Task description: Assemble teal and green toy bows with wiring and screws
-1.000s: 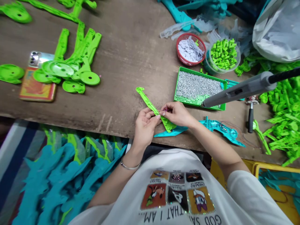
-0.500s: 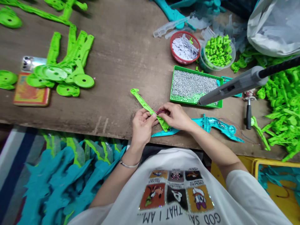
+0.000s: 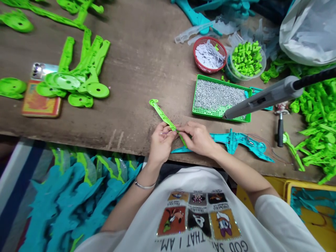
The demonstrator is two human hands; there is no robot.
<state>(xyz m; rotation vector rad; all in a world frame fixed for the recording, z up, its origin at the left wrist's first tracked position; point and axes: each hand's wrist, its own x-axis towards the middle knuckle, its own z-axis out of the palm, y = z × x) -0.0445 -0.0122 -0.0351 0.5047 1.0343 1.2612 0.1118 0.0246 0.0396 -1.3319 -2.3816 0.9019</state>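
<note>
A long, narrow green plastic piece (image 3: 163, 114) with a hooked end slants up and away from between my hands, just above the table edge. My left hand (image 3: 162, 141) is closed on its middle, thumb on top. A thin purplish wire (image 3: 165, 133) shows by the left fingers. My right hand (image 3: 198, 138) pinches at the green piece's lower part and covers much of it; whether those fingertips also hold wire is too small to tell. Beneath and beside the right hand lies a teal plastic shell (image 3: 232, 140) with thin wires along it.
Behind my hands sits a green tray (image 3: 220, 96) of small metal screws, under a hanging grey electric screwdriver (image 3: 262, 98). A red basket (image 3: 199, 63) and a clear tub (image 3: 262, 70) stand beyond. A black-handled tool (image 3: 280, 131) lies rightward. Green parts (image 3: 320, 129) heap at right; a phone (image 3: 42, 94) lies left.
My right hand has shifted down over the green piece's lower end. The wire that showed at the right fingertips now shows by the left fingers. The whole view has shifted slightly.
</note>
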